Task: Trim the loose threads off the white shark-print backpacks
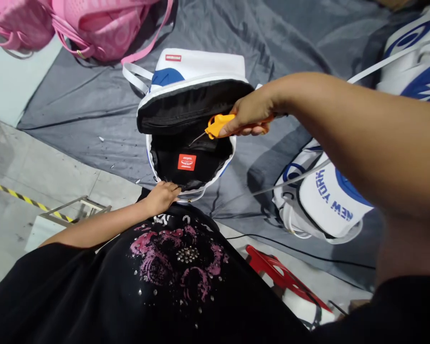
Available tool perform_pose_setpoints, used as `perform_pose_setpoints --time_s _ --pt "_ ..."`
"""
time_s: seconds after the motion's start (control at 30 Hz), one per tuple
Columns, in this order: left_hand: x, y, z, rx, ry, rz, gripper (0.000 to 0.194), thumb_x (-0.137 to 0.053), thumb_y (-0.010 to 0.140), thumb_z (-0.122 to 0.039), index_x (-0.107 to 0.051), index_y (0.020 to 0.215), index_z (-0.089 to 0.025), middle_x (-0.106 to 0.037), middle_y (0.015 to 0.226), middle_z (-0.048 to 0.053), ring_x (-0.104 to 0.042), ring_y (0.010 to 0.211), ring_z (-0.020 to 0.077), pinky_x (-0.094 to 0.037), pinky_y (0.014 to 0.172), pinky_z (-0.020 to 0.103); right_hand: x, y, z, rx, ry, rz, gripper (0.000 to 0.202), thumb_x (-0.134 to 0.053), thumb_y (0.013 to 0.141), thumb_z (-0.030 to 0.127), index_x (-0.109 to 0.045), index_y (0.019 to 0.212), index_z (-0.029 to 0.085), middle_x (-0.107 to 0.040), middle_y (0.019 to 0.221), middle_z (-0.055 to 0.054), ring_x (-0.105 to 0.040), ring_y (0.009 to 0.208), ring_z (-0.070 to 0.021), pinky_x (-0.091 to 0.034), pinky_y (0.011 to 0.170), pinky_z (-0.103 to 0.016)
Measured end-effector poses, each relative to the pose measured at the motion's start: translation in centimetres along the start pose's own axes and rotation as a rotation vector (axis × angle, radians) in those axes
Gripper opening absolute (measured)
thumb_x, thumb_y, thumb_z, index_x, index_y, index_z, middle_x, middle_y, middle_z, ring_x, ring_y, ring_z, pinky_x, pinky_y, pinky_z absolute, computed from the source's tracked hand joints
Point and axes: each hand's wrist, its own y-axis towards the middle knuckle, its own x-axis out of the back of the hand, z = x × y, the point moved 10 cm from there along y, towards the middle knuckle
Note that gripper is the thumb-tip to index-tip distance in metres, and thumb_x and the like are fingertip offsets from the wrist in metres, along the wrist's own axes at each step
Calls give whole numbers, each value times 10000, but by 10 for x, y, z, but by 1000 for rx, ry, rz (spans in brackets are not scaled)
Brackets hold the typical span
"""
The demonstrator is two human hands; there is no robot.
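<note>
In front of me a white and blue backpack lies unzipped, its black lining showing. Inside it is a small red label with white print. My right hand is closed around an orange tagging gun, whose thin needle points down and left into the bag's mouth, above the label. Whether the needle touches the lining I cannot tell. My left hand grips the near rim of the backpack, fingers bent over the edge.
Grey cloth covers the work surface. Pink bags sit at the upper left. More white and blue bags lie to the right, partly behind my right arm. A black cable runs along the near edge, above a red object.
</note>
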Motion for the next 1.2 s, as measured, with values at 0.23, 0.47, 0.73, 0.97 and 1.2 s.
perform_pose_setpoints --time_s 0.23,0.47,0.73,0.97,1.2 --pt "-8 52 54 313 -175 393 407 -590 886 -492 -702 1196 -254 -716 1172 81 -660 1085 272 -509 871 313 -30 -34 5 -87 -93 437 636 -423 912 485 -392 459 39 -576 603 29 -584 577 10 -271 487 -162" --pt "18 84 59 406 -30 225 334 -550 911 -310 -719 1143 -139 -695 1164 180 -648 1104 326 -509 891 373 3 -116 27 -155 -560 416 678 -376 952 611 -584 650 41 -629 714 -31 -611 659 -73 -378 565 -237" --pt "141 37 -34 -3 90 -574 516 -624 858 -420 -566 1355 -294 -692 1169 106 -525 1232 337 -428 1013 553 -20 -243 -25 -12 -855 63 433 -511 953 558 -643 1070 163 -693 801 -100 -641 698 -221 -340 575 -282" --pt "225 59 -21 -44 182 -704 318 -528 931 -420 -732 939 -177 -715 806 80 -676 822 219 -452 735 304 -73 -276 -106 -405 -568 -338 385 -427 1005 443 -605 1111 118 -717 834 -144 -668 745 -260 -284 572 -284" --pt "238 69 -46 -245 186 -655 302 -552 920 -406 -723 865 -163 -694 740 57 -660 737 183 -417 670 277 -120 -273 -57 -241 -348 -335 388 -440 997 468 -633 1101 148 -733 867 -128 -677 784 -257 -311 606 -280"
